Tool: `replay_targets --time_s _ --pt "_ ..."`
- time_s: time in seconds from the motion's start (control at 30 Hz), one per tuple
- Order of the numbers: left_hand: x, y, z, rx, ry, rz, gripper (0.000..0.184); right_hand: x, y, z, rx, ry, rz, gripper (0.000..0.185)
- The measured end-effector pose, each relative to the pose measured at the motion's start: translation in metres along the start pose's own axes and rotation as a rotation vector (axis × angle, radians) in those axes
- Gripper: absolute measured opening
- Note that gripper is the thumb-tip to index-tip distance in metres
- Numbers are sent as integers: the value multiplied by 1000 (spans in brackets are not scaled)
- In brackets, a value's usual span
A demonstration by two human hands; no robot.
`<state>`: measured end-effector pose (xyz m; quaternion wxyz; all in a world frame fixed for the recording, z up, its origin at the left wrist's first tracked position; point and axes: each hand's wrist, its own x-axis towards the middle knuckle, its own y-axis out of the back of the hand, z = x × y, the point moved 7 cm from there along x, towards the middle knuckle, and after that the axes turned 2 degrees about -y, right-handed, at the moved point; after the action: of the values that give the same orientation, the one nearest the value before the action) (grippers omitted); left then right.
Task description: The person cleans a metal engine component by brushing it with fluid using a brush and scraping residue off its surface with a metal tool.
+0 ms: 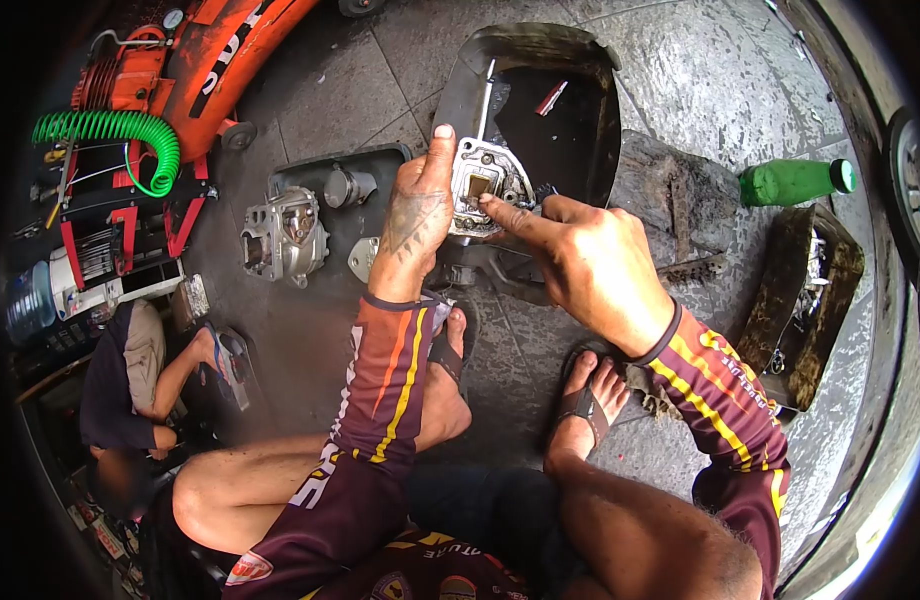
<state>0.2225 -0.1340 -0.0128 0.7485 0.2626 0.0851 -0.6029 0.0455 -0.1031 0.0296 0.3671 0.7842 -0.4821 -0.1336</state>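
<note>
My left hand (420,205) grips a cast-metal engine part (498,172) by its left side, thumb pointing up. The part has a squarish opening and bolt holes in its light grey face. My right hand (590,250) comes from the right, index finger stretched onto the face beside the opening. Its other fingers are bent, and its thumb is hidden. A thin shiny rod (488,95) shows just above the part; whether they are joined I cannot tell. Behind lies a dark metal basin (608,120) with a red-and-white piece (551,98) inside.
Left on the tiled floor are a metal engine casing (295,235), a cylindrical part (350,187) and a black tray (385,158). A green bottle (795,183) and a grimy trough (845,265) stand right. An orange compressor (245,50) and another person (130,380) are at left.
</note>
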Motion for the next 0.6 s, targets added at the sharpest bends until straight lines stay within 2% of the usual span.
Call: replay_targets --time_s 0.07,0.1,0.13,0.2,0.23,0.37,0.43,0.6 --pt "6 5 -5 143 -52 12 69 -4 -5 -5 -57 66 -88 48" --pt "6 5 -5 178 -36 -35 62 -3 -4 -5 -65 64 -97 48" --pt "5 3 -4 176 -36 -37 62 0 -1 -4 -67 63 -98 48" --pt "2 -1 -4 139 -11 -10 69 5 8 0 -72 22 -72 48" --pt "5 3 -6 219 -16 -21 69 1 -1 1 -57 62 -91 49" --pt "4 3 -6 149 -22 -10 68 1 -4 1 -34 60 -98 49" --pt "11 3 -15 162 19 -92 60 3 1 3 -54 17 -77 48" --pt "6 -2 -10 112 8 -56 65 0 -2 3 -17 54 -85 50"
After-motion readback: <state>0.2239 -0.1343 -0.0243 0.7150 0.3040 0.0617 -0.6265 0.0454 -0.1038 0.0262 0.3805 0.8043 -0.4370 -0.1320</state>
